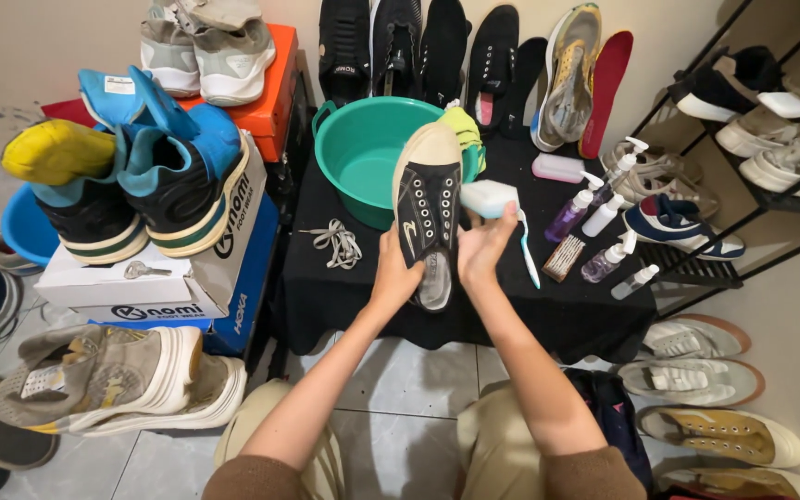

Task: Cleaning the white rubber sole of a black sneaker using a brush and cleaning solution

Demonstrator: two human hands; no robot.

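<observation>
Your left hand (pixel 396 270) grips the black lace-less sneaker (pixel 428 218) by its heel, toe up, above the black-draped counter (pixel 344 296) in front of the green basin (pixel 363 153). Your right hand (pixel 481 248) pinches a pale sponge block (pixel 489 197) against the shoe's side. Keep the shoe braced firmly and use short, even strokes along the rubber edge.
</observation>
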